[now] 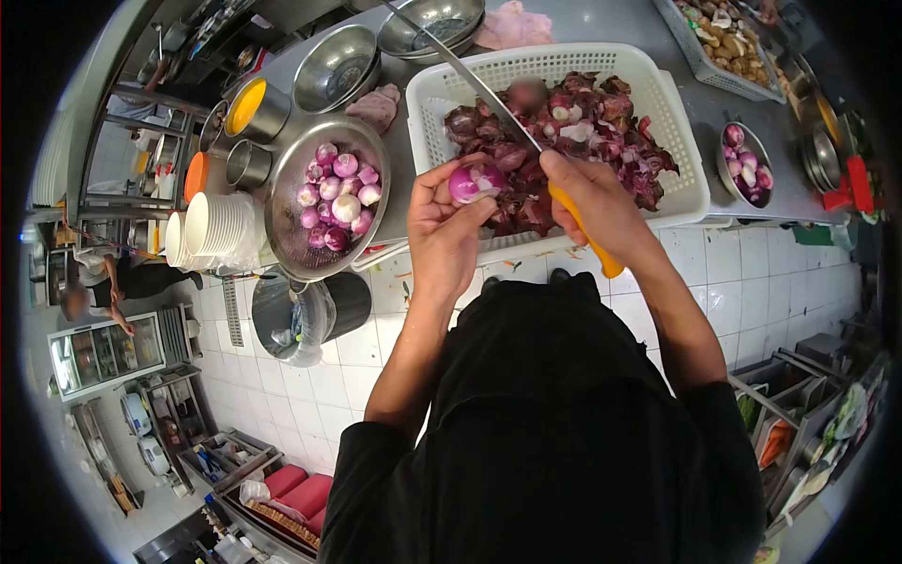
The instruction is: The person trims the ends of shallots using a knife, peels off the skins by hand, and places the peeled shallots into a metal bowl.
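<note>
My left hand [443, 226] holds a purple onion [477, 183] between thumb and fingers, with some pale flesh showing on it. Wrapped round the orange handle of a long knife [489, 99] is my right hand [597, 202]; the blade points up and to the left, just beyond the onion. Both hands are over the near side of a white perforated basket [691, 155] filled with dark red onion skins [611, 122]. To the left, a steel colander [282, 221] holds several peeled onions [336, 193].
Steel bowls [329, 70], pink cloths [376, 106] and stacked white tubs [214, 224] stand on the counter. At right are a bowl of onions [747, 167] and a basket of brown pieces [728, 42]. A lined bin [352, 301] stands below. Another person [99, 282] is at far left.
</note>
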`<state>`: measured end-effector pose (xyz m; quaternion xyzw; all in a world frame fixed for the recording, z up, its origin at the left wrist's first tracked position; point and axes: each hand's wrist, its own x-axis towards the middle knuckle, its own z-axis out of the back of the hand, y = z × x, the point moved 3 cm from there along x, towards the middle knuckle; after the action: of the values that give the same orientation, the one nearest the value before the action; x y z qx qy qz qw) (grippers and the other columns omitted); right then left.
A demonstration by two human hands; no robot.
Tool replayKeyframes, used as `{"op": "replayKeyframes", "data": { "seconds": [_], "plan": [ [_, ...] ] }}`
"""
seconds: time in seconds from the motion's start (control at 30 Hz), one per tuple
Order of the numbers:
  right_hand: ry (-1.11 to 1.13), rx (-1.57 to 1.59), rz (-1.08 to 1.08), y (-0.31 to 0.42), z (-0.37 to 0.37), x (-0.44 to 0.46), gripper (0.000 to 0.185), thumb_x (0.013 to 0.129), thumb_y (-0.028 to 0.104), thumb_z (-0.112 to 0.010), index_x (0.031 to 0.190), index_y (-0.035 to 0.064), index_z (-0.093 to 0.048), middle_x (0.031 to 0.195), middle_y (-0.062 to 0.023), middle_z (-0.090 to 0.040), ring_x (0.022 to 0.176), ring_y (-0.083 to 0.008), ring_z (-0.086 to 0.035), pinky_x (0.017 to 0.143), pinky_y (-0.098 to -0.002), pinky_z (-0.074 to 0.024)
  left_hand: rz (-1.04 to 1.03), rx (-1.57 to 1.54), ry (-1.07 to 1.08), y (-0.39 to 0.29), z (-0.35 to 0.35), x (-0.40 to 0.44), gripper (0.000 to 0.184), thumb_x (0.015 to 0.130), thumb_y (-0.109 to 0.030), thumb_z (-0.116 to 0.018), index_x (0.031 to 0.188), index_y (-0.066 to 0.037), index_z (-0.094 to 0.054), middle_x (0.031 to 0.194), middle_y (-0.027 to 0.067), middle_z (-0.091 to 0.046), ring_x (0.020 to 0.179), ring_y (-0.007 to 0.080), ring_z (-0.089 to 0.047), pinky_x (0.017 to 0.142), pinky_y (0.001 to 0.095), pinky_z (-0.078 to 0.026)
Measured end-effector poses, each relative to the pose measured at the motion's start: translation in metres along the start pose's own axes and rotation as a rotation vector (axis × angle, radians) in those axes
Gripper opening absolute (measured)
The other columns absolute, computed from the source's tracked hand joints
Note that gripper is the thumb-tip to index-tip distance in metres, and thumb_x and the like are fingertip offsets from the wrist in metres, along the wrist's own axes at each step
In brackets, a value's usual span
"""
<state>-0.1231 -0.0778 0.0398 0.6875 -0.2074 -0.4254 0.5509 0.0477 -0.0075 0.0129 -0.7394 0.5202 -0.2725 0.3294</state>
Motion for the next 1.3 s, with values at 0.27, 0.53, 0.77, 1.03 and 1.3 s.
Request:
{"op": "replayKeyframes", "data": {
  "seconds": [0.27,0.53,0.77,1.03,1.3],
  "plan": [
    [-0.084,0.013,0.043,-0.002,0.007,0.001,0.059,0.1,0.045,-0.05,0.145,0.0072,-0.045,0.054,0.0019,-0.043,0.044,-0.0068,-0.042,0.04,-0.0252,-0.0331,0.073,0.054,0.026,0.009,0.007,0.003,0.048,0.087,0.013,-0.06,0.132,0.001,-0.049,0.122,0.0137,-0.063,0.111,0.0205,-0.062,0.104,0.0386,-0.047],
    [-0.035,0.004,0.006,-0.001,0.018,-0.007,0.062,0.1,0.047,-0.05,0.146,0.0055,-0.044,0.06,0.0001,-0.049,0.048,-0.0076,-0.045,0.043,-0.0254,-0.0342,0.113,0.253,0.029,0.012,-0.011,0.006,0.049,0.086,0.012,-0.064,0.132,0.004,-0.051,0.118,0.0124,-0.064,0.102,0.0162,-0.063,0.089,0.0288,-0.053],
    [-0.059,-0.371,0.233,-0.001,0.005,-0.03,0.069,0.097,0.047,-0.052,0.145,-0.0009,-0.041,0.074,-0.0151,-0.062,0.071,-0.0217,-0.064,0.073,-0.0324,-0.0483,0.143,0.34,0.047,0.017,-0.014,0.006,0.043,0.087,0.011,-0.064,0.127,0.005,-0.053,0.114,0.0123,-0.066,0.1,0.016,-0.064,0.087,0.0287,-0.054],
    [-0.133,-0.437,0.509,0.001,-0.008,-0.029,0.057,0.099,0.04,-0.049,0.138,-0.001,-0.049,0.075,-0.0182,-0.065,0.073,-0.0253,-0.069,0.069,-0.0353,-0.0498,0.105,0.336,0.064,0.016,-0.006,0.002,0.041,0.085,0.015,-0.063,0.124,0.005,-0.054,0.113,0.0115,-0.066,0.101,0.0163,-0.064,0.088,0.0289,-0.055],
    [0.025,-0.002,-0.014,-0.008,-0.002,-0.01,0.045,0.1,0.049,-0.048,0.098,0.0062,-0.063,0.056,0.0016,-0.045,0.044,-0.0076,-0.042,0.042,-0.0248,-0.0327,0.01,0.23,0.149,0.001,0.008,-0.007,0.049,0.083,0.018,-0.06,0.128,-0.002,-0.051,0.133,0.0143,-0.056,0.112,0.0179,-0.061,0.092,0.0282,-0.052]
  ]
}}
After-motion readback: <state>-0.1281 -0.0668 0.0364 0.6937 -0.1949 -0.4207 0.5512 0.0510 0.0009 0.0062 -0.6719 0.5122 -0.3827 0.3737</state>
